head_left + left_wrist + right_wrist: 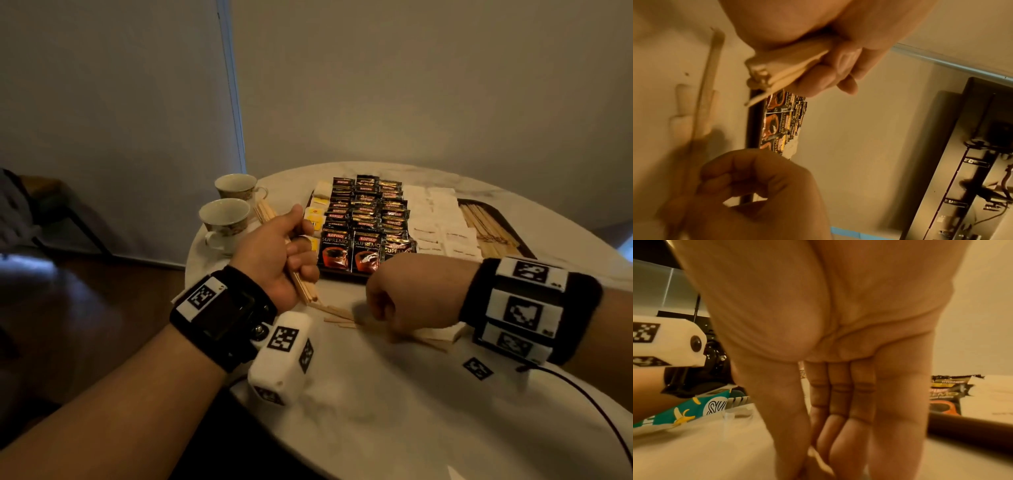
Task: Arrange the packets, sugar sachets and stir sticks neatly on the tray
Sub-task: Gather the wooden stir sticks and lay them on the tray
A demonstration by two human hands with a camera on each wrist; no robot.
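Fingers (840,65) of your left hand (274,253) curl around a bundle of stir sticks (303,287). Your right hand (407,294) reaches down to loose stir sticks (339,317) on the desk (394,394), fingertips together, just before the tray (342,275) with coffee packets (366,222).

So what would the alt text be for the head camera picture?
A left hand grips a bundle of wooden stir sticks while the right hand reaches down to loose sticks on a white table, before a dark tray of coffee packets.
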